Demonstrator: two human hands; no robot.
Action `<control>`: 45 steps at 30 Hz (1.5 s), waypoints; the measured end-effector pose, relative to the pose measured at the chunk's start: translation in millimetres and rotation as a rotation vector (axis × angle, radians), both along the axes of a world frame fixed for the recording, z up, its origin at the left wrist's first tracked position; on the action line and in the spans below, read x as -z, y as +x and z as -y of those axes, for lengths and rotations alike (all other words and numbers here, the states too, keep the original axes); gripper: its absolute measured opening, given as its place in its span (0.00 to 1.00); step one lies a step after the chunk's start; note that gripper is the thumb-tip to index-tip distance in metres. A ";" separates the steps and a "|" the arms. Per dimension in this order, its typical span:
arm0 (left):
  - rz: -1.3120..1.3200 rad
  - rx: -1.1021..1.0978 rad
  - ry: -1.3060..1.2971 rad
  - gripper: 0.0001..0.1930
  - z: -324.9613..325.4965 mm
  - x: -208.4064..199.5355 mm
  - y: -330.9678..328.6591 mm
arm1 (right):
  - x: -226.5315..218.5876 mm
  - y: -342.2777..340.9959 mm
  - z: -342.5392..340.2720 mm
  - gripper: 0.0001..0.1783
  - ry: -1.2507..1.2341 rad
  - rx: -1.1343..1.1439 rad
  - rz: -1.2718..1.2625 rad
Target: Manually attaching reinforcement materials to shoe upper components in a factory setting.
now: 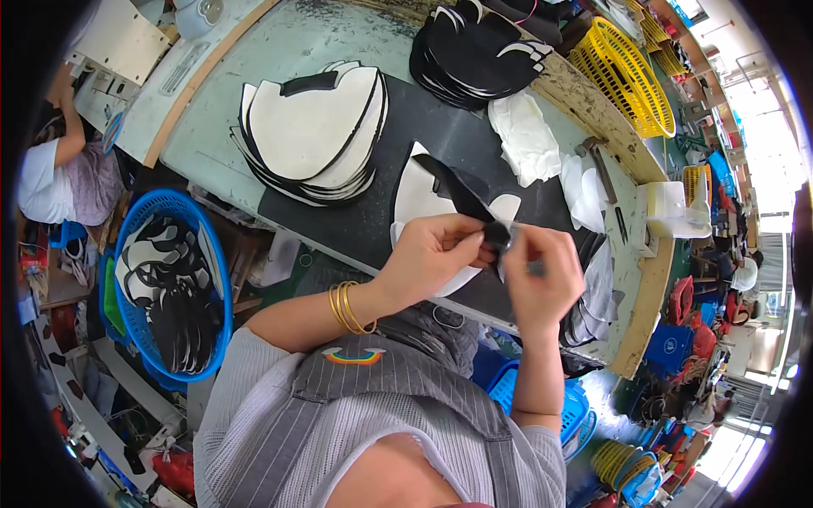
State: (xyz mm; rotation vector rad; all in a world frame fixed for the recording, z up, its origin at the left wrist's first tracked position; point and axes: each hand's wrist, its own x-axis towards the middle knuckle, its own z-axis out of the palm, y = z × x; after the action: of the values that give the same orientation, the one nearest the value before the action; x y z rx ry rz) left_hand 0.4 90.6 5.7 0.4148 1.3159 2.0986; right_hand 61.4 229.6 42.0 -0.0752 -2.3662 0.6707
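My left hand [434, 261] pinches a narrow black strip [461, 193] between thumb and fingers. The strip slants up and away from the fingertips, over a white cut piece [413, 193] lying on the dark work mat [296, 222]. Close beside it, my right hand [546, 275] has its fingers closed at the strip's near end; they are slightly blurred and partly hide that end. A stack of white, black-edged cut pieces [313, 127] lies beyond my left hand. Farther off sits a stack of black cut pieces [466, 63].
Crumpled white sheets [525, 140], a hammer [603, 169] and a white container [677, 212] are on the right. Thin grey pieces [595, 292] lie beside my right hand. A blue basket [224, 292] of cut pieces stands left; a yellow basket [622, 76] is far right. Another person [63, 178] sits left.
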 end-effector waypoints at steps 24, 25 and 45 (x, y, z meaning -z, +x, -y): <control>-0.402 -0.178 -0.359 0.10 -2.0 26.1 26.2 | 93.3 123.6 10.5 0.08 -0.288 0.455 0.185; -0.398 -0.147 -0.404 0.10 7.2 28.1 20.0 | 105.3 151.3 1.4 0.08 -0.364 0.524 0.231; -2.207 0.212 -0.475 0.18 70.8 -54.6 27.0 | 31.9 52.1 10.7 0.23 -2.257 -0.185 0.225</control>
State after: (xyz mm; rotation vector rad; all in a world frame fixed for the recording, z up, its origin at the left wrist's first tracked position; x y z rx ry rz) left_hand 27.4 19.8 60.3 2.7389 2.2682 0.2814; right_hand 113.5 218.9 10.1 -0.8372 -0.5639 2.9455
